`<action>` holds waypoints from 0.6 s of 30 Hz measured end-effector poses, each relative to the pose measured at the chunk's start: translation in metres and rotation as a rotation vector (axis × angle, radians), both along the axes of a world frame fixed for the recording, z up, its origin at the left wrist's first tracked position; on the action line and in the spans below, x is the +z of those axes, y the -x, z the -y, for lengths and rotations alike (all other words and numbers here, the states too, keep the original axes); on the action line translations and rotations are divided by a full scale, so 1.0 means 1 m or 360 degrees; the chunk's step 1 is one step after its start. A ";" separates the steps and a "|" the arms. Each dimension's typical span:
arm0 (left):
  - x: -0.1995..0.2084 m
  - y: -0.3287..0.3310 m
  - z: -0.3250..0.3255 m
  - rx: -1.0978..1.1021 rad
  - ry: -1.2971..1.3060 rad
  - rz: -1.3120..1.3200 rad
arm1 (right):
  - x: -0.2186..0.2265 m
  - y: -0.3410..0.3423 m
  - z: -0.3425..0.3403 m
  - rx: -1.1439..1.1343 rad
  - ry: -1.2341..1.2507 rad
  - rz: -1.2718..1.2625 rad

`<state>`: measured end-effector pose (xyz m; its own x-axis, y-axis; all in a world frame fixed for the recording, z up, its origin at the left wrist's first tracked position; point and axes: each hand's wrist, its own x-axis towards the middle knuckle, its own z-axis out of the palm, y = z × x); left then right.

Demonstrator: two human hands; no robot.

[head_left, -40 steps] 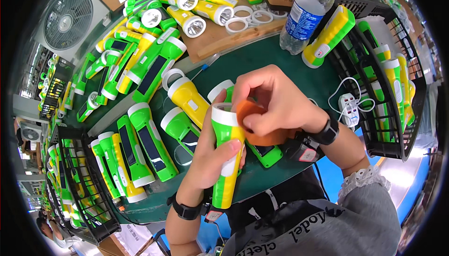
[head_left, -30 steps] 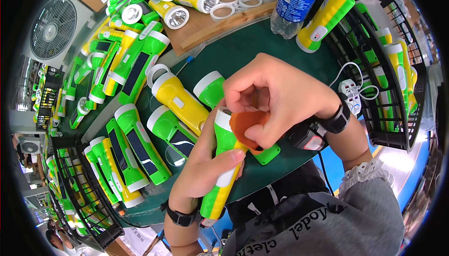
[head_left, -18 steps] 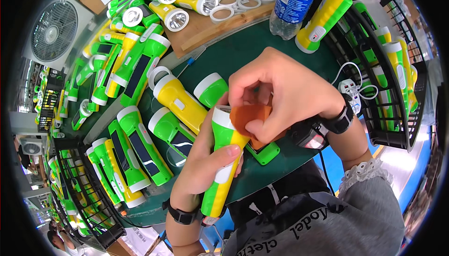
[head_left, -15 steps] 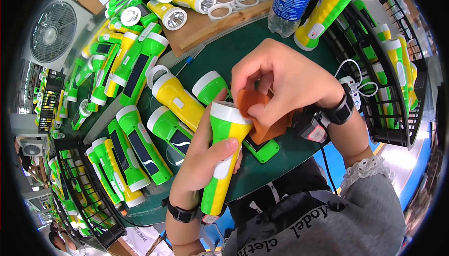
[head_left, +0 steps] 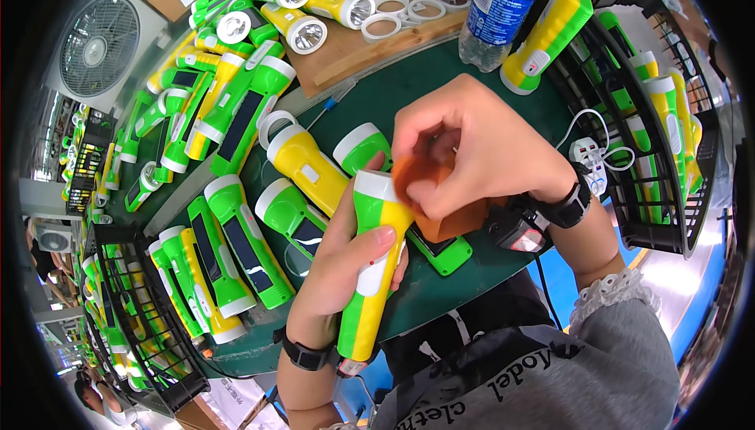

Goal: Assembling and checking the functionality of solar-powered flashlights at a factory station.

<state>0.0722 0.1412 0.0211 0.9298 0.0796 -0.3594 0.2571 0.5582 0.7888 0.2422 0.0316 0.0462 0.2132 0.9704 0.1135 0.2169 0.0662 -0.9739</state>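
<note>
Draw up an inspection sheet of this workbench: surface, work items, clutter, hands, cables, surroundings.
Surface: dark green tabletop, with a brown board beyond it.
Work items: green-and-yellow flashlight with a white rim; orange sheet beside that rim, material unclear.
Clutter: other flashlights, loose white rings, a plastic bottle.
Hands: left hand grips the flashlight's body; right hand pinches the orange sheet.
Cables: white cable looping by a white socket block; black cable below the table edge.
Surroundings: fan at far left; black baskets of flashlights on both sides.
</note>
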 end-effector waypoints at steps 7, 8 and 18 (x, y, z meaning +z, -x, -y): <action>0.000 0.001 -0.004 -0.0080 -0.0007 0.0056 | -0.007 -0.001 -0.007 0.0010 -0.0089 -0.0375; -0.002 0.000 -0.005 -0.0082 -0.0009 0.0060 | -0.006 -0.006 -0.007 -0.0104 -0.0021 -0.0502; -0.002 0.006 -0.010 -0.0012 0.0181 0.0282 | 0.013 0.026 -0.008 -0.0915 -0.0856 0.1180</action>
